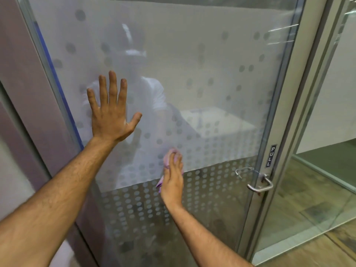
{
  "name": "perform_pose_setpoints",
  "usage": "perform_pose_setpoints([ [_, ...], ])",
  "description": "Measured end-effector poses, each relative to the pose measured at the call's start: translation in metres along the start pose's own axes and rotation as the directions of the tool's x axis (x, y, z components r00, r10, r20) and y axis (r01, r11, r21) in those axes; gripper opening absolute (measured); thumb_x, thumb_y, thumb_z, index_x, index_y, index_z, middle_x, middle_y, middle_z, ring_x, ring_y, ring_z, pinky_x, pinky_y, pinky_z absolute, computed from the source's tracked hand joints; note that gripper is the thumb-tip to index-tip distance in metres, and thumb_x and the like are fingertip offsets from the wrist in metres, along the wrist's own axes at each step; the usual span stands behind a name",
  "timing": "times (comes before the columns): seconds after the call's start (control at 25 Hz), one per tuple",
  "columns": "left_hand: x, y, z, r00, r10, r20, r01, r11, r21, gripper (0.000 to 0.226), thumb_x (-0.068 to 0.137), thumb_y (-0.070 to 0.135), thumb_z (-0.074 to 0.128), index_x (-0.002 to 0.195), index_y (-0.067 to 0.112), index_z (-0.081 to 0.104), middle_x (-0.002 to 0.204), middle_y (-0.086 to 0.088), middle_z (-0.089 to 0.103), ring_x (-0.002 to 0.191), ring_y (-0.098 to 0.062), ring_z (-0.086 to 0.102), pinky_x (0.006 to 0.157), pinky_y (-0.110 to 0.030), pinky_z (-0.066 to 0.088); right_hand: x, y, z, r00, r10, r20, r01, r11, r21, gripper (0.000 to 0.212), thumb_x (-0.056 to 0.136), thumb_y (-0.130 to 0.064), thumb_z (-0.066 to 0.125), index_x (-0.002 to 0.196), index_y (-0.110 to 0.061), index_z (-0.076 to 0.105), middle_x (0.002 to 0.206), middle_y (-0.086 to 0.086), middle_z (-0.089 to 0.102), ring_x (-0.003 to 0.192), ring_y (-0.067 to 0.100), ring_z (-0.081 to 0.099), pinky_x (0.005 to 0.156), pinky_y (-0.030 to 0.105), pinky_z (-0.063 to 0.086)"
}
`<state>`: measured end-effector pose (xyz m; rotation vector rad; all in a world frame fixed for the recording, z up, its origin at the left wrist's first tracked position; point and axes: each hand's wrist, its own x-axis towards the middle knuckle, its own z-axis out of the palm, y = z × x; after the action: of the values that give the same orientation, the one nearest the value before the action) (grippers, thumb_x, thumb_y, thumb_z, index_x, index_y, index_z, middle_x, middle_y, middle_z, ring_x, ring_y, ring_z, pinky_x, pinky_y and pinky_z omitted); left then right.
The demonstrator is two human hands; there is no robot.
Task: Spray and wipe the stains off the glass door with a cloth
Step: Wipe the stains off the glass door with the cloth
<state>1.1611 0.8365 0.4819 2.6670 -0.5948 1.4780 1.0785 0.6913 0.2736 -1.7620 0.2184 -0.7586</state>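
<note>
We see the risks first. Our left hand [110,114] lies flat on the glass door [202,60] at centre left of the frame, fingers straight and spread, so we judge that it may leave fresh prints on the pane we mean to clean. The door stands ajar at its right edge, near the handle [260,185] and the PULL label [271,156]; we think a hard push while wiping could swing it, and the bracing palm could slip on wet glass. The dotted frosting may hide stains, so we could miss some. No spray bottle shows in the frame.

The pink cloth [167,160] sits at lower centre, pressed to the glass under our right hand [172,180], its folds showing above the fingertips and below the palm on the left. The fingers curl over it, holding it against the pane, well left of the handle.
</note>
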Motion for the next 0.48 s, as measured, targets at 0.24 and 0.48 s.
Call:
perform_pose_setpoints([
  [0.24,-0.081,0.036,-0.003,0.990,0.071,0.124,-0.029,0.950,-0.312,0.092,0.089,0.059,0.044,0.164,0.020,0.008,0.173,-0.004,-0.006,0.159,-0.027,-0.009,0.123,-0.057,-0.007,-0.032,-0.017,-0.096,0.939,0.068,0.336,-0.146,0.967,0.210,0.043,0.107,-0.014,0.043,0.146,-0.028,0.050,0.143,-0.018,0.052,0.129,0.000,0.053,0.100,0.011,0.045],
  [0.48,-0.203,0.156,0.004,0.904,0.329,0.274,-0.069,0.743,-0.666,0.061,0.091,0.053,0.048,0.146,0.029,0.052,0.151,0.007,0.053,0.148,-0.010,0.035,0.122,-0.057,0.013,-0.085,0.008,-0.234,0.910,0.300,0.286,-0.396,0.833,0.386,0.034,0.091,-0.029,0.056,0.121,-0.024,0.070,0.113,0.006,0.074,0.097,0.020,0.067,0.090,0.037,0.053],
])
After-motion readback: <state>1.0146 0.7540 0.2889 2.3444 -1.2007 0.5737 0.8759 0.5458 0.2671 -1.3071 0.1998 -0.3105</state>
